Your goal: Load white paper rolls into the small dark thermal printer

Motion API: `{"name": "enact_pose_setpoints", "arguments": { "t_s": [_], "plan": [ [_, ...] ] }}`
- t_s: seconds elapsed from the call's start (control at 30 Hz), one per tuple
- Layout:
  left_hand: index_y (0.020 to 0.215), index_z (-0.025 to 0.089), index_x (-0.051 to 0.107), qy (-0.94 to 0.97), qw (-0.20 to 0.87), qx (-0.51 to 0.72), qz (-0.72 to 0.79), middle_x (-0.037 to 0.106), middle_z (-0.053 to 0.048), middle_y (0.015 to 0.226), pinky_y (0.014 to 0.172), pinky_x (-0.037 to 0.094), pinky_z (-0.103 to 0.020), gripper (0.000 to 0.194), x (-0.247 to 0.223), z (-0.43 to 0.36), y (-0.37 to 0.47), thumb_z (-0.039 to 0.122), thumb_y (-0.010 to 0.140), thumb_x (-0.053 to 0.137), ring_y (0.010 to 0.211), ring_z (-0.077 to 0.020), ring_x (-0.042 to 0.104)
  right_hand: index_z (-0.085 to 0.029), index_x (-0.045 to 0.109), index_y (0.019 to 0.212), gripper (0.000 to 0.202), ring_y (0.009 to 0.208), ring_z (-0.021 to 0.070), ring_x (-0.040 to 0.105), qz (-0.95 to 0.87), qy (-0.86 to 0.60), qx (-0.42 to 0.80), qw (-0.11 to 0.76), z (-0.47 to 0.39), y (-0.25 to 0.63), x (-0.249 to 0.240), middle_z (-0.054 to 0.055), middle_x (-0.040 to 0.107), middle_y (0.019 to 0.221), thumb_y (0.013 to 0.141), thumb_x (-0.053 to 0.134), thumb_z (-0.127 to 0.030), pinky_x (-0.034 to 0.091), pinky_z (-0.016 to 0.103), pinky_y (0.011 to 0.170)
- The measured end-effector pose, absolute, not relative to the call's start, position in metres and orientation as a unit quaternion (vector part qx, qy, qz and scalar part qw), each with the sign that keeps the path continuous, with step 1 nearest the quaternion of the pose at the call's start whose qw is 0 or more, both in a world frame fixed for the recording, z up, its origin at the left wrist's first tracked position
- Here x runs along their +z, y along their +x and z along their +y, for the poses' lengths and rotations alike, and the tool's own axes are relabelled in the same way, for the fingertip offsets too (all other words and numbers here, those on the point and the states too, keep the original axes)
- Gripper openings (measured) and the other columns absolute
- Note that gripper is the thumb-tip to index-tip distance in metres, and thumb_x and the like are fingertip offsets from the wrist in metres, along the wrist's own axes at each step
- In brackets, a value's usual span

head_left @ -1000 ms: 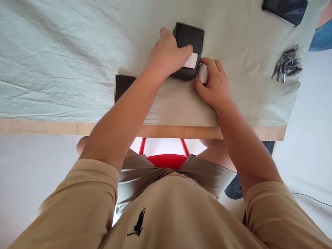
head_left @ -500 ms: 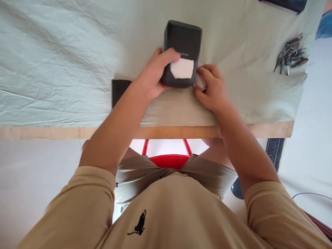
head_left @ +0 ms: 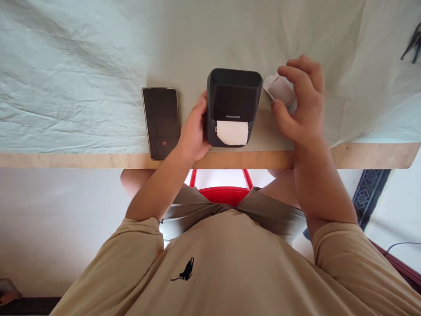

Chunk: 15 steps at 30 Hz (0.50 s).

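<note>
A small pale brand word stands on the front of the printer (head_left: 233, 103), just above its paper slot, too small to read surely; the shirt (head_left: 230, 272) bears a dark horse-rider emblem, no letters.

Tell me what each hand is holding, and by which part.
Left hand grips the black label printer by its left side. Right hand pinches a small white paper piece at its near-right edge.

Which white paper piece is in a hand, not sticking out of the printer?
The crumpled paper piece right of the black printer, pinched in the right hand. The other strip hangs from the printer's slot.
</note>
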<state>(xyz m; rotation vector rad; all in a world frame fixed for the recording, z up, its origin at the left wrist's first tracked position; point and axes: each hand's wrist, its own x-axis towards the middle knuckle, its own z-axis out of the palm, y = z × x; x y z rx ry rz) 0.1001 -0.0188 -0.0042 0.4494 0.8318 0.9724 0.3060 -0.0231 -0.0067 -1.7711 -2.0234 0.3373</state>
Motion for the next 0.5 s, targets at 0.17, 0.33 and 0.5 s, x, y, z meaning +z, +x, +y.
{"name": "enact_pose_setpoints", "arguments": {
  "t_s": [0.17,0.33,0.5],
  "plan": [
    [0.086,0.026,0.058,0.208,0.782,0.455,0.371,0.064,0.004,0.085,0.104,0.041,-0.029,0.024,-0.001,-0.016,0.105,0.027,0.086,0.034,0.118,-0.0147,0.052,-0.026,0.027,0.132,0.060,0.124,0.0093,0.039,-0.788,-0.512,0.200,0.277,-0.023,0.289,-0.002,0.001,0.039,0.130,0.076,0.041,-0.046,0.039,0.028,0.109],
    [0.088,0.027,0.058,0.208,0.785,0.452,0.370,0.063,0.005,0.090,0.100,0.044,-0.028,0.025,-0.005,-0.013,0.105,0.028,0.087,0.033,0.118,-0.0160,0.053,-0.025,0.024,0.133,0.071,0.124,0.0107,0.039,-0.787,-0.512,0.207,0.274,-0.025,0.281,0.001,0.002,0.037,0.132,0.072,0.050,-0.048,0.040,0.026,0.108],
    [0.085,0.023,0.058,0.204,0.798,0.444,0.353,0.063,0.005,0.089,0.103,0.043,-0.031,0.022,-0.006,-0.013,0.106,0.027,0.086,0.036,0.120,-0.0167,0.051,-0.029,0.021,0.135,0.077,0.125,0.0117,0.037,-0.777,-0.531,0.215,0.263,-0.026,0.280,0.002,0.001,0.034,0.134,0.068,0.055,-0.047,0.040,0.028,0.108]
  ]
}}
